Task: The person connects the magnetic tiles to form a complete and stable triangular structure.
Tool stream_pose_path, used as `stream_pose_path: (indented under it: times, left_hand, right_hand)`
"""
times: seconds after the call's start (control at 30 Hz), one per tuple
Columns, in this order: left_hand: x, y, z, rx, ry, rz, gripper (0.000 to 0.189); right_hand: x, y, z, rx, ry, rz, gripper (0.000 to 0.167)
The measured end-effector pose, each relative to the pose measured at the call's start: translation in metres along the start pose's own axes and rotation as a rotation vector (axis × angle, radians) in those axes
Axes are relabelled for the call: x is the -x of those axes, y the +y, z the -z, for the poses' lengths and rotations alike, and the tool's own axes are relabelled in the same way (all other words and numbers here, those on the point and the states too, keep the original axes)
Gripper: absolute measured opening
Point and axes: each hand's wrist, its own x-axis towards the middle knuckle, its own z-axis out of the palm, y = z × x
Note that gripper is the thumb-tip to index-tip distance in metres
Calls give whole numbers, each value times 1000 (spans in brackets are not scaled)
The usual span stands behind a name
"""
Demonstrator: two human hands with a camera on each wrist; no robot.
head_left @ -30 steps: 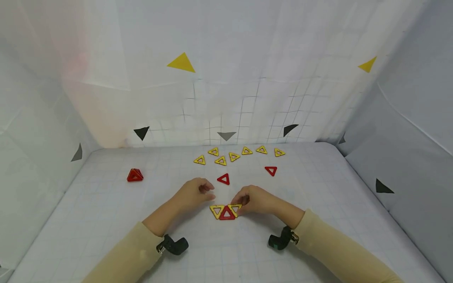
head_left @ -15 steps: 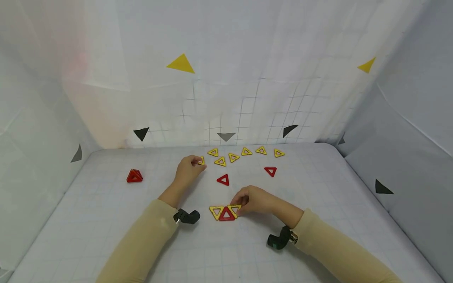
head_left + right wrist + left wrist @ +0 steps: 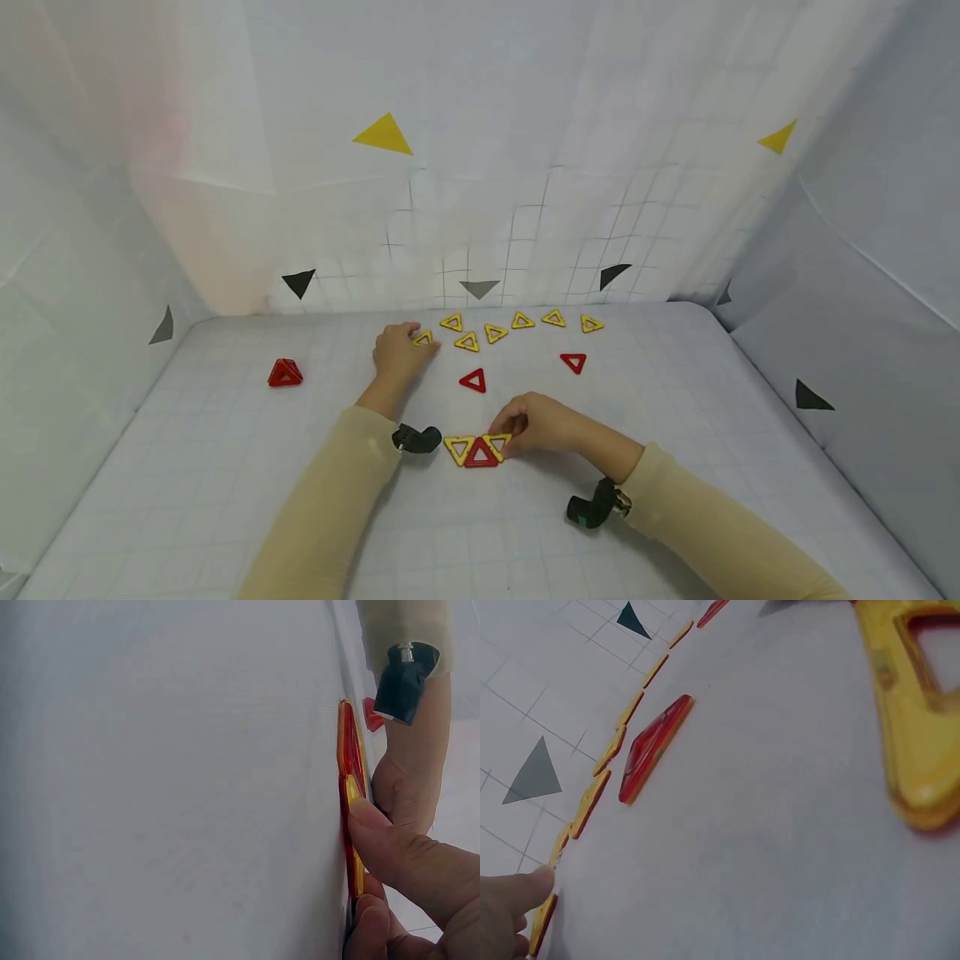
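Three triangular magnetic tiles lie joined in a row near the middle of the table: a left yellow tile (image 3: 452, 451), a red tile (image 3: 481, 463) and a right yellow tile (image 3: 491, 439). My right hand (image 3: 546, 425) pinches the right yellow tile between thumb and fingers; the right wrist view shows the thumb (image 3: 394, 844) on its face. At the back, my left hand (image 3: 399, 354) has thumb and fingers curled around the leftmost loose yellow tile (image 3: 423, 337). In the left wrist view that tile (image 3: 543, 926) shows edge-on below the thumb tip.
Several loose yellow tiles, one of them a rear tile (image 3: 523, 326), lie along the table's back. Two single red tiles, a nearer one (image 3: 482, 380) and a right one (image 3: 573, 370), lie before them. A red pyramid-shaped piece (image 3: 286, 372) stands at left. White sheets (image 3: 480, 225) enclose the table.
My left hand has moved from beside the joined row away to the back, to the leftmost loose yellow tile. The right hand stays on the row.
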Motion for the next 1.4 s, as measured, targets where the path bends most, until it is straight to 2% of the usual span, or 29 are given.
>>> stream_pose_path:
  times: [0.17,0.4,0.6,0.87,1.13,1.4]
  left_hand:
    - [1,1,-2,-27,7,9,52]
    - [2,2,0,-17,0,7,48]
    - [3,1,5,-20,-50,23,47]
    - [8,-3,15,32,-126,24,42]
    - [24,-8,24,78,-181,-14,44]
    - [50,-15,31,105,-248,-77,45]
  right_hand:
    - [0,0,0,-2,-3,-7,24]
    - [-1,0,1,-19,-3,7,24]
    - [-1,2,1,-27,-3,12,24]
    - [-1,3,0,-34,-5,19,24]
    - [0,2,0,-31,3,6,23]
    - [0,0,-2,-23,27,-32,24]
